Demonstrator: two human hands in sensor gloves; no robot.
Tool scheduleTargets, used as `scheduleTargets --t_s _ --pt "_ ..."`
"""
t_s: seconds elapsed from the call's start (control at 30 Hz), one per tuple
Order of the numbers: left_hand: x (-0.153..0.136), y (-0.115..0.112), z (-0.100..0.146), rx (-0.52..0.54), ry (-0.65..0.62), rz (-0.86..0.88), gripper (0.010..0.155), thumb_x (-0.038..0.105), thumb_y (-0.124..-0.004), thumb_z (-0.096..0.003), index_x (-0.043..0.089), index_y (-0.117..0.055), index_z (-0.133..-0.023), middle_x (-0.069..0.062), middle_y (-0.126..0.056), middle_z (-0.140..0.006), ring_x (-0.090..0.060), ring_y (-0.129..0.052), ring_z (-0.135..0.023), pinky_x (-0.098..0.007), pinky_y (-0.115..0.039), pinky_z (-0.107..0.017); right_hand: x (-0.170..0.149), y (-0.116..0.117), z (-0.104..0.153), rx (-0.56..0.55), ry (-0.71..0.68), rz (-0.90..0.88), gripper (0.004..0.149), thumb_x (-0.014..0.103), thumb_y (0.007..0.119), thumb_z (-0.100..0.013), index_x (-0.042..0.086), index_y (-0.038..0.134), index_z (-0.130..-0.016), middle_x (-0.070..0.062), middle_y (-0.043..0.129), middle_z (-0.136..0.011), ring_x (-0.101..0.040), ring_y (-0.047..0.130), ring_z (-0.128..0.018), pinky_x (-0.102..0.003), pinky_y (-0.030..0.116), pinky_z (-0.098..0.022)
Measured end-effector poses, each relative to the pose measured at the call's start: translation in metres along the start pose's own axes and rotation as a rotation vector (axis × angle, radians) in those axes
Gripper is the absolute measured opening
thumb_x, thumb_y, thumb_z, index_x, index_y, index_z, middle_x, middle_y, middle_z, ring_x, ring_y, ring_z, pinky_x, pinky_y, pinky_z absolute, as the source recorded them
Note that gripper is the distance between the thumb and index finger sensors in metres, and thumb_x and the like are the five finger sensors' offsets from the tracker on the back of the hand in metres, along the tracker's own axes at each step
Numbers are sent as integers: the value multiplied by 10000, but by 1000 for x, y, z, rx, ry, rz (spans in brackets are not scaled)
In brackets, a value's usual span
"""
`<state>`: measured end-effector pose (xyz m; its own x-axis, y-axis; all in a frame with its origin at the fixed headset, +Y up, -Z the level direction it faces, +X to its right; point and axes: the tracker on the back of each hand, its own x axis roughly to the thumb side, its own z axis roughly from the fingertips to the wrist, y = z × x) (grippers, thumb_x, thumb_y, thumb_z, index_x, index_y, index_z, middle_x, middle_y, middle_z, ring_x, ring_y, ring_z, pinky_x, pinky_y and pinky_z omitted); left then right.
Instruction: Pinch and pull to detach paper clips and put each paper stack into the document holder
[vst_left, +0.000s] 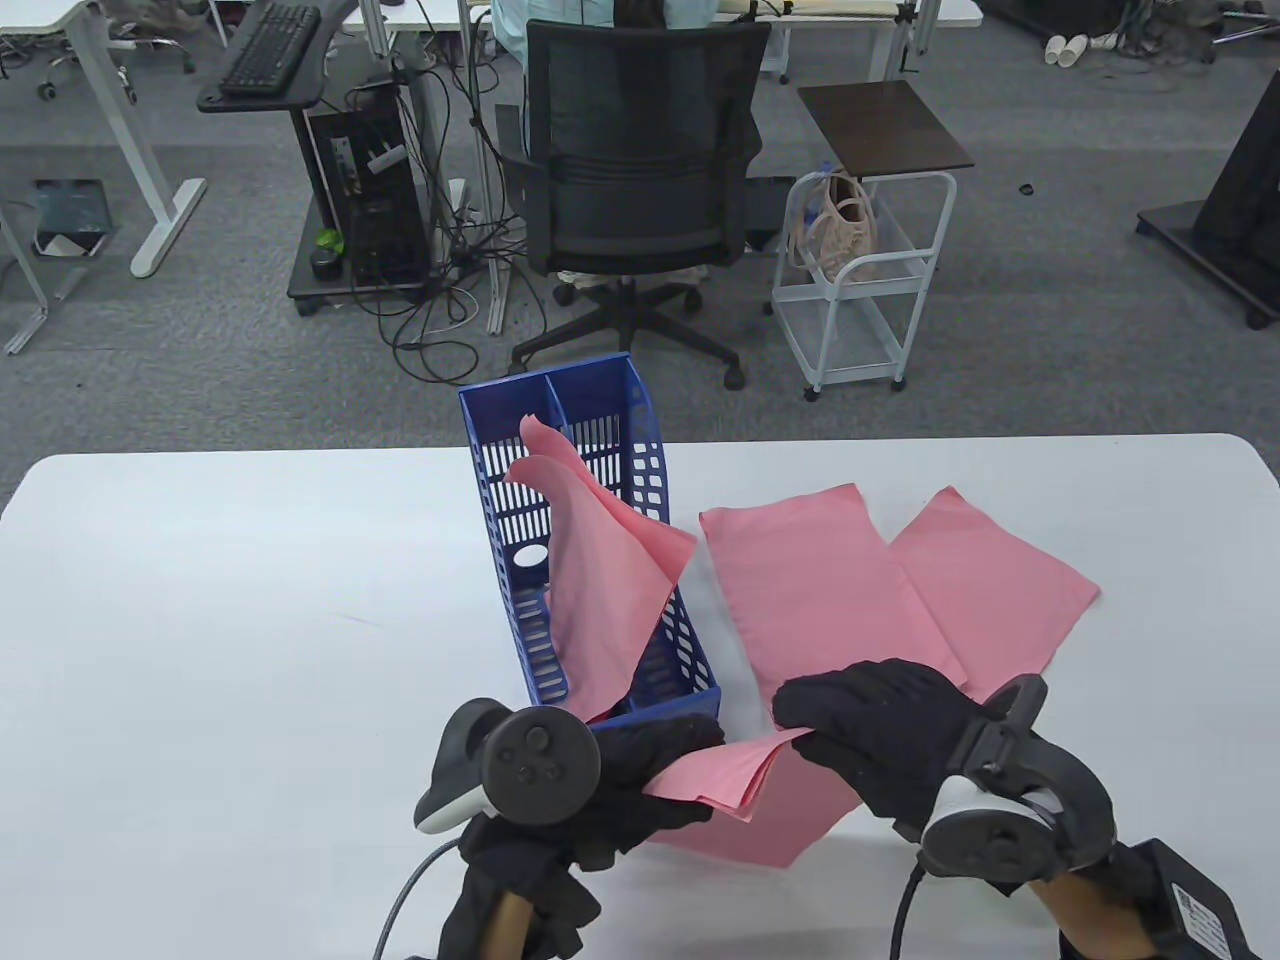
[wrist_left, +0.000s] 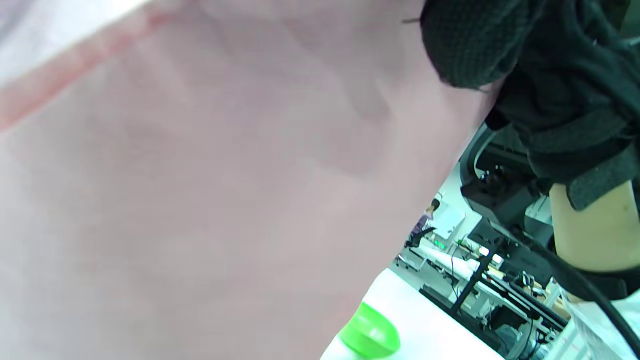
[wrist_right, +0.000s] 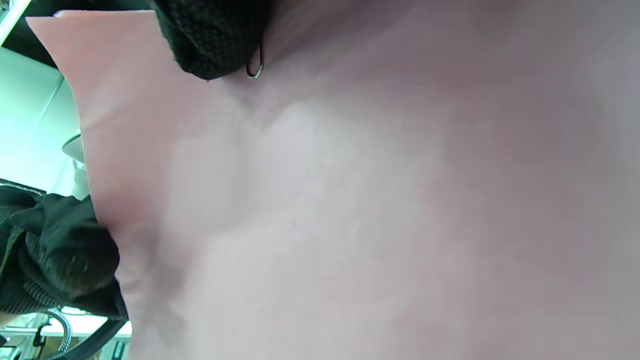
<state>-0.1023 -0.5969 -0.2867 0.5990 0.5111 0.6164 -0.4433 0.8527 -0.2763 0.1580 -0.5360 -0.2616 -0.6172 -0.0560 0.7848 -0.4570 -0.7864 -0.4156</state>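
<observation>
Holding: the left hand (vst_left: 640, 790) and the right hand (vst_left: 880, 730) each pinch one end of a pink paper stack (vst_left: 740, 800) just above the surface (vst_left: 200, 620).
Holder: a blue document holder (vst_left: 590, 540) stands on the surface past the hands; pink sheets (vst_left: 600, 580) lean in its near compartment, tops curling over.
Clip: in the right wrist view a wire paper clip (wrist_right: 255, 67) peeks out beside a right fingertip (wrist_right: 210, 40), on the stack's edge.
Left grip: fingers curled on the stack's left corner.
Surface: white; two more pink stacks (vst_left: 800, 580) (vst_left: 1000, 590) lie right of the holder.
Room: grey carpet, a black office chair (vst_left: 640, 200), a white trolley (vst_left: 860, 280).
</observation>
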Motion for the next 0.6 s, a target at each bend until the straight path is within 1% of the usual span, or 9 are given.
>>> scheduleTargets --t_s 0.1,0.13,0.17,0.37,0.5,0.6 --pt "3 -2 -2 6 11 -41 523 415 -732 -561 210 -730 -1042 -74 -936 -928 -291 -1026 -746 -437 -864 -556 -1 1 2 -12 1 -8 350 361 628 -563 253 768 -865 -40 942 -784 -196 1000 -581 -328 815 -499" --pt "4 -2 -2 17 26 -64 464 386 -706 -573 223 -770 -1002 -58 -969 -875 -266 -1048 -691 -413 -876 -527 -2 1 2 2 7 -5 351 364 628 -563 255 769 -865 -38 943 -785 -194 1002 -580 -326 817 -498" --pt "5 -2 -2 18 33 -86 446 365 -703 -574 219 -788 -987 -51 -988 -846 -250 -1061 -663 -396 -888 -509 -3 2 3 15 15 -4 353 370 631 -562 256 772 -865 -37 947 -782 -197 1005 -580 -328 819 -498" --pt "6 -3 -3 -5 63 -137 436 349 -706 -565 210 -827 -960 -53 -1014 -801 -239 -1078 -606 -380 -898 -478 -10 5 11 131 30 55 355 422 659 -549 275 803 -838 -25 967 -760 -205 1015 -571 -334 824 -495" --pt "7 -7 -7 -32 80 -166 435 349 -709 -562 208 -838 -953 -56 -1022 -789 -237 -1082 -595 -382 -900 -470 -15 7 19 174 46 81 354 424 666 -546 281 809 -837 -21 970 -761 -204 1016 -575 -332 825 -498" --pt "7 -8 -8 -36 80 -165 435 351 -709 -562 210 -838 -953 -53 -1021 -792 -234 -1081 -599 -380 -900 -472 -18 6 25 170 62 74 354 419 667 -547 281 809 -840 -21 969 -764 -204 1016 -577 -332 825 -500"
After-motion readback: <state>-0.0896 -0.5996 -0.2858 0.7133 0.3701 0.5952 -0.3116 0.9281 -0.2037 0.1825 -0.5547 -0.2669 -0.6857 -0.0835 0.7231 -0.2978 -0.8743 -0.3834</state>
